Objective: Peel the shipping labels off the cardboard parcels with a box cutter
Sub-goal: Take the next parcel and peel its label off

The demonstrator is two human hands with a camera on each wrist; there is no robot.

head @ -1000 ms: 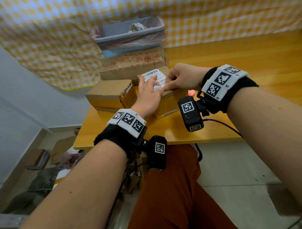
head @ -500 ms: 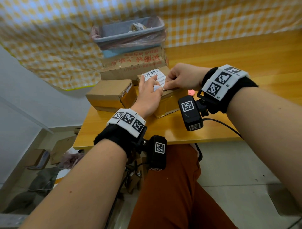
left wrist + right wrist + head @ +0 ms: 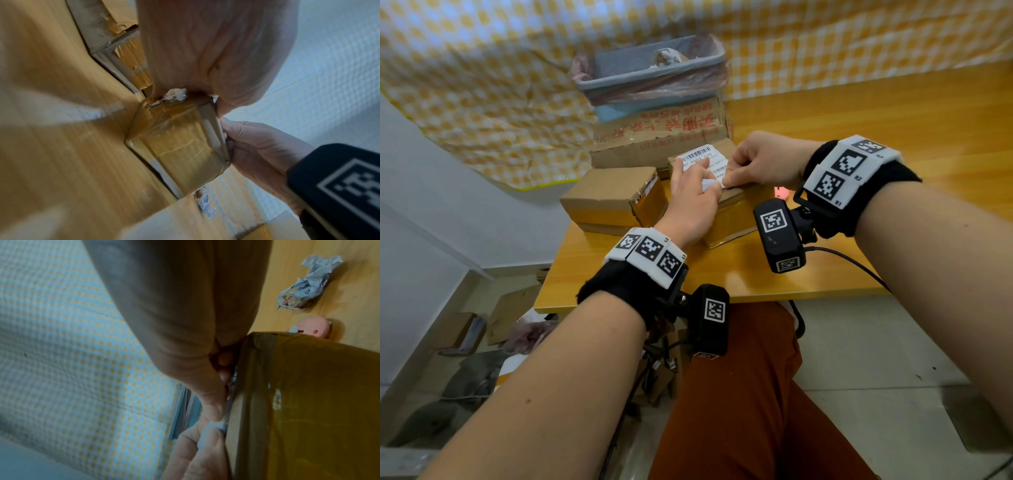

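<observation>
While the left hand pinches the label's lifted white corner, the right hand pinches its edge alongside, both grips closed atop the parcel on the desk.

Left hand: forearm extended forward, palm down, fingers reaching ahead, thumb and forefinger pinched together. Right hand: forearm angled in from the right, fingers curled, tips pinched, meeting the left fingertips. Both wrists banded.
</observation>
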